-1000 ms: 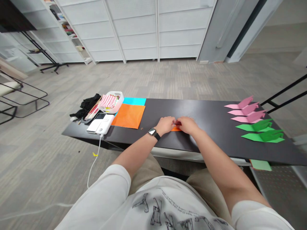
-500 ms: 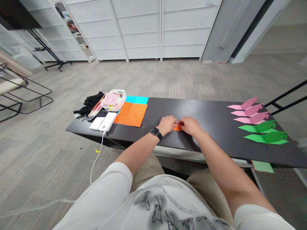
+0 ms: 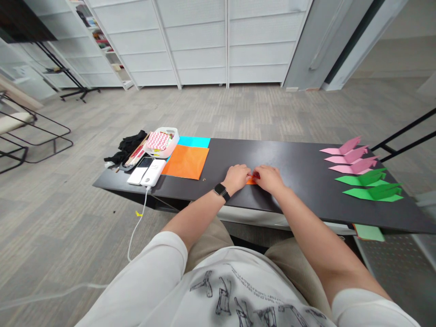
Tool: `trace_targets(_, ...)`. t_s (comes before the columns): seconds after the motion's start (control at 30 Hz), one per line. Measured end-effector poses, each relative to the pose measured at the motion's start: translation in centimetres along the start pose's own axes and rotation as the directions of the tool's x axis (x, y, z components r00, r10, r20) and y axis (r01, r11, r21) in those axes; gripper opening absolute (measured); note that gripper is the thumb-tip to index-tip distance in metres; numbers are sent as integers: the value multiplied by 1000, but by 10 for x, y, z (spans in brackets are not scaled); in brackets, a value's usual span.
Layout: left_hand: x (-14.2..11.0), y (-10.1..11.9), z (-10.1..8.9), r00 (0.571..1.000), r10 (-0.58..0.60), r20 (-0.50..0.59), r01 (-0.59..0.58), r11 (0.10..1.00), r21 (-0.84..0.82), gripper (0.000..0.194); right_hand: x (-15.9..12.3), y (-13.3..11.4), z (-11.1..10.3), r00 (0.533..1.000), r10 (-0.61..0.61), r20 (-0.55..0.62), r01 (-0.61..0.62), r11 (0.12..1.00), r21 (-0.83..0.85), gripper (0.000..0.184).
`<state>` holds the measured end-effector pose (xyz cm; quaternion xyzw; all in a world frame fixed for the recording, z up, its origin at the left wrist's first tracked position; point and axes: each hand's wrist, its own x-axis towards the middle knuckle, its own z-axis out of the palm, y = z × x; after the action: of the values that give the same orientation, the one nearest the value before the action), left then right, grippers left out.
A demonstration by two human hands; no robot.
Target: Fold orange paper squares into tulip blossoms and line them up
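A small folded piece of orange paper (image 3: 251, 180) lies on the dark table, mostly covered by my fingers. My left hand (image 3: 237, 177) pinches it from the left, with a black watch (image 3: 220, 190) on that wrist. From the right, my right hand (image 3: 269, 179) has its fingertips closed on the same paper. The two hands almost meet over it. Larger flat orange sheets (image 3: 188, 162) rest to the left, partly over blue paper (image 3: 195, 142). At the right end stand folded paper figures, pink ones (image 3: 348, 157) behind green ones (image 3: 373, 192).
On the table's left end are a white basket (image 3: 173, 141) with a patterned packet, a black cloth (image 3: 131, 146), a phone (image 3: 141, 169) and a white power bank (image 3: 153, 172). Its cable (image 3: 139, 222) hangs over the front edge. Light green paper (image 3: 369, 232) sticks out below the tabletop.
Both hands stay on the small orange paper, with only slight finger movement. The view has shifted a little, so the figures at the right appear slightly further left.
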<state>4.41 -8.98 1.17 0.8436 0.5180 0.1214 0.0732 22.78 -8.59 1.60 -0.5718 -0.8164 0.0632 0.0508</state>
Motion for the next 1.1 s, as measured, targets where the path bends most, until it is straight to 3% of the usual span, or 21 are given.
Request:
trace_targets(0.33,-5,4,-6,1000,24,-5,-24,1000,-12,15,-8,2,9,994,-12,-105,16,999,39,17)
trace_targets(0.73,-7,10,-12,999,46,11,-47,999,27,12,-9,9,12,992,-57,-113,69,992,103,11)
trace_targets(0.83,-9,11,-11,998,67,-2,-67,996,55,12,-13,13,16,982,-75,-171,97,988,122,21)
trace_targets(0.97,-8,1,-20,995,77,-67,-76,997,22,18,-21,27,11,917,-47,-397,152,959,238,43)
trace_targets(1.03,-5,-10,-29,990,24,-139,-34,997,-71,18,-22,36,7,834,83,-545,136,927,349,45)
trace_targets(1.1,1,-21,-37,963,-62,-262,-2,971,-238,16,-20,42,3,747,247,-617,107,872,478,45)
